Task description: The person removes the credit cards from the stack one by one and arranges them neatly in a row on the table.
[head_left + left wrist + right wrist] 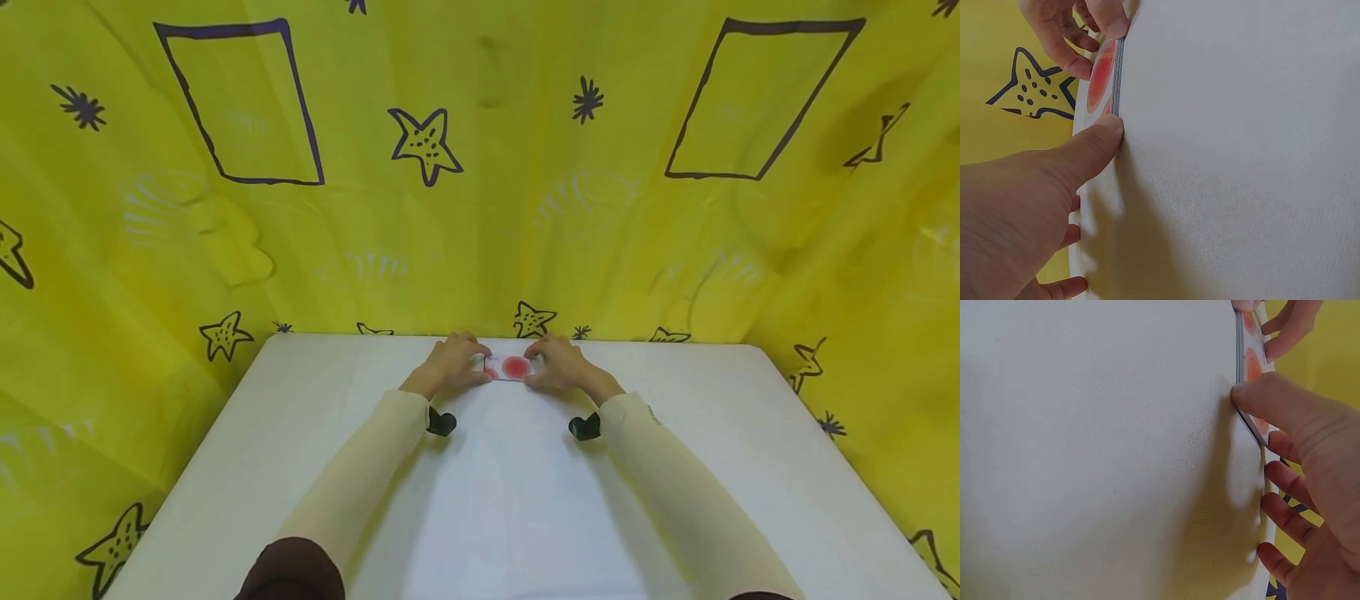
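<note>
A small stack of thin cards (515,368), white on top with red round spots, lies flat at the far side of the table. My left hand (447,367) pinches its left end between thumb and fingers. At the other end, my right hand (562,365) grips it the same way. In the left wrist view, the layered edges of the cards (1117,78) line up evenly between the two thumbs. The right wrist view shows the right thumb on the front edge of the stack (1239,353), with the index finger at its far corner.
The table (517,500) has a white cover, and its far edge runs just behind the hands. A yellow curtain (480,233) with drawn stars and frames hangs behind and at both sides. Dark wrist mounts (441,422) stick out from the cream sleeves (360,475).
</note>
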`<state>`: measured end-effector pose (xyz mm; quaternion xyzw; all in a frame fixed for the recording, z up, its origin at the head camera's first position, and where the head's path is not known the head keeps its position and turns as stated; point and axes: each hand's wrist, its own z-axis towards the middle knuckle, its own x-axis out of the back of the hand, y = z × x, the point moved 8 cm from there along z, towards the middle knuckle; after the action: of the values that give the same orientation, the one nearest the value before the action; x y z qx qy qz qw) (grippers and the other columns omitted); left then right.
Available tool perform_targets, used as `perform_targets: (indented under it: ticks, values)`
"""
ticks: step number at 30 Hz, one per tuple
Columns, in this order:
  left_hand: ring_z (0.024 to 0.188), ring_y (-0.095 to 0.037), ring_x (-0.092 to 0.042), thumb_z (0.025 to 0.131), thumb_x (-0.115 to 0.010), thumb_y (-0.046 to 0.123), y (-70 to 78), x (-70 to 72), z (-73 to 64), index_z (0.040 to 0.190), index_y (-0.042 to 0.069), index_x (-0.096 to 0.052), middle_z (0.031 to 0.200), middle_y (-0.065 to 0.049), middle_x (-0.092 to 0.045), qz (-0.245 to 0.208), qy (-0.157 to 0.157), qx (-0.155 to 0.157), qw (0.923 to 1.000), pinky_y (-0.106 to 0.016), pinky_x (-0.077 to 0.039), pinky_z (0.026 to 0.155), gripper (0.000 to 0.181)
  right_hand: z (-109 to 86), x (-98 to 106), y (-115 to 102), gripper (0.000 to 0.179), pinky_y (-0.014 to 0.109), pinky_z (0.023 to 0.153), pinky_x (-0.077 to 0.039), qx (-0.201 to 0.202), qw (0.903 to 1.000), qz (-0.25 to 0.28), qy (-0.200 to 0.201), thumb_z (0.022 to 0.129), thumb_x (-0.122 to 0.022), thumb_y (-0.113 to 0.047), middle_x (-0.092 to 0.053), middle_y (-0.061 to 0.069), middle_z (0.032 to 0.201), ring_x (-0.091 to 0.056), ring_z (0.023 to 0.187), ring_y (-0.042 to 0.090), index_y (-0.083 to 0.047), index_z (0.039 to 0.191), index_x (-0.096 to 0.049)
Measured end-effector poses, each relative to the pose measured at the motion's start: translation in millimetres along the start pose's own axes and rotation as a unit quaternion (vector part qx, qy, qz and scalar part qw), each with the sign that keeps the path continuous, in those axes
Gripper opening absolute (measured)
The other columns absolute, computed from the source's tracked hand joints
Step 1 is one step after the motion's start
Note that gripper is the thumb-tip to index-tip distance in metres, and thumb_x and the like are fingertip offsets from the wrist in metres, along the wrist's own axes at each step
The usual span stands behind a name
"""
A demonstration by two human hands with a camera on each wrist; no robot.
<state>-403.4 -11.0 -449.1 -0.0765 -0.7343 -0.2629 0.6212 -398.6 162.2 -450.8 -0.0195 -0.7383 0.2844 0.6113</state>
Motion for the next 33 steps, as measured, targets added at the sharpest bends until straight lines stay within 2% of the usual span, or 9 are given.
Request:
perform_targets:
  ticks: [10,16,21,25,30,33]
  values:
    - [0.132,-0.034,-0.048,0.094,-0.076,0.039,1.0,-0.5,0.5,0.136,0.021,-0.067,0.138,-0.01,-0.06,-0.009,0.01,-0.001,0.9999,-0.066,-0.031,0.113,0.047,-3.7,3,-3,0.042,0.055,0.103,-0.043,0.013,0.9995,0.014,0.023,0.087,-0.084,-0.026,-0.062,0.016,0.131,-0.05,0.123,0.036,-0.007,0.123,-0.074]
    - [0.13,-0.034,-0.05,0.094,-0.076,0.038,2.4,0.2,-0.3,0.137,0.02,-0.067,0.137,-0.011,-0.06,-0.01,0.022,-0.015,0.9996,-0.064,-0.033,0.112,0.048,-6.4,7,-7,0.042,0.058,0.104,-0.043,0.017,0.9994,-0.003,0.03,0.086,-0.085,-0.027,-0.06,0.018,0.132,-0.05,0.125,0.038,-0.007,0.121,-0.074]
    - [0.129,-0.034,-0.052,0.094,-0.076,0.036,5.8,8.7,-4.0,0.139,0.018,-0.065,0.139,-0.012,-0.059,-0.005,0.039,-0.04,0.9984,-0.058,-0.036,0.113,0.05,-11.0,16,-14,0.043,0.062,0.106,-0.04,0.033,0.9984,-0.015,0.044,0.086,-0.085,-0.027,-0.058,0.022,0.132,-0.05,0.124,0.042,-0.006,0.122,-0.074]
    - [0.126,-0.033,-0.054,0.094,-0.077,0.035,8.9,19.5,-8.1,0.14,0.016,-0.064,0.137,-0.013,-0.06,-0.006,0.057,-0.054,0.9969,-0.052,-0.041,0.11,0.051,-13.1,22,-17,0.044,0.06,0.101,-0.043,0.047,0.9969,-0.018,0.06,0.086,-0.084,-0.027,-0.058,0.023,0.128,-0.051,0.118,0.042,-0.007,0.124,-0.072]
    - [0.125,-0.034,-0.053,0.094,-0.077,0.036,9.2,30.1,-11.6,0.14,0.015,-0.064,0.137,-0.013,-0.06,0.0,0.069,-0.058,0.9959,-0.053,-0.041,0.109,0.052,-14.1,30,-20,0.046,0.057,0.1,-0.044,0.071,0.9935,-0.011,0.088,0.086,-0.085,-0.024,-0.059,0.024,0.127,-0.052,0.117,0.041,-0.004,0.125,-0.071]
    - [0.126,-0.035,-0.053,0.094,-0.076,0.038,7.9,34.1,-12.7,0.14,0.015,-0.064,0.137,-0.013,-0.059,0.006,0.075,-0.064,0.9951,-0.055,-0.041,0.109,0.053,-15.9,34,-25,0.046,0.057,0.102,-0.043,0.078,0.9927,-0.001,0.092,0.087,-0.084,-0.022,-0.06,0.023,0.128,-0.051,0.12,0.041,-0.003,0.126,-0.07]
